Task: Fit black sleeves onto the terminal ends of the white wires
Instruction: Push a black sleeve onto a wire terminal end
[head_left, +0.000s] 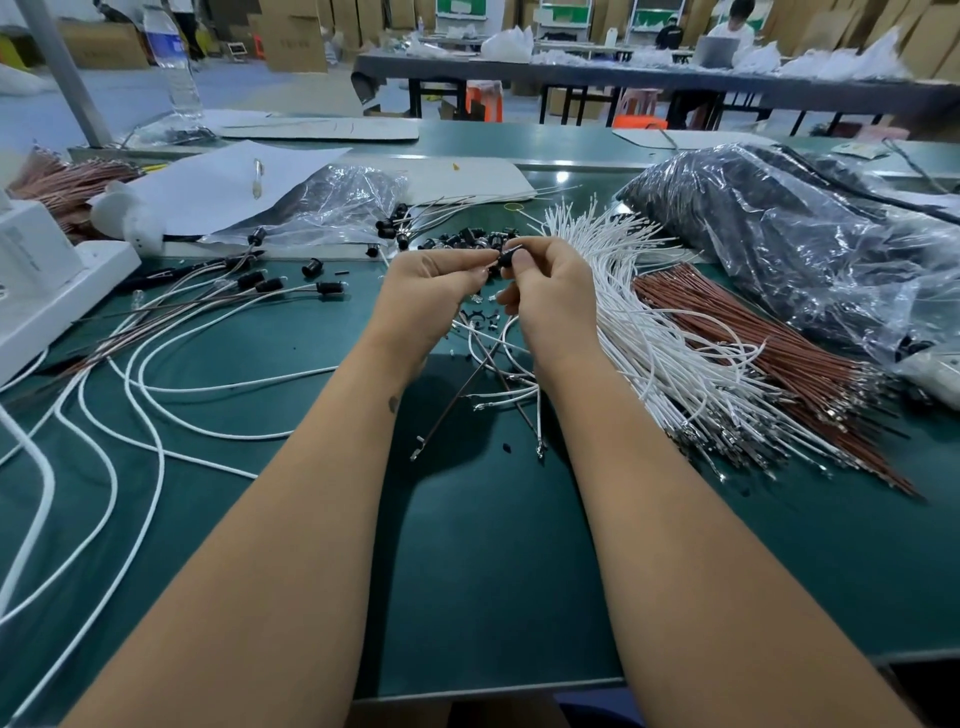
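Note:
My left hand (434, 291) and my right hand (553, 293) meet above the middle of the green table (467, 561). Between their fingertips sits a small black sleeve (505, 258), pinched from both sides. White and brown wires (485, 364) hang from under the hands down onto the table, and their grip on these wires is hidden. A thick bundle of white wires (639, 322) fans out just right of my right hand. Loose black sleeves (457, 241) lie in a pile right behind the hands. Finished wires with black sleeves (270, 285) lie to the left.
A bundle of brown wires (769, 358) lies right of the white ones. A big clear bag of black parts (789, 228) fills the right rear. A smaller plastic bag (332, 208) and white paper sit left rear, and a white box (47, 270) at the far left.

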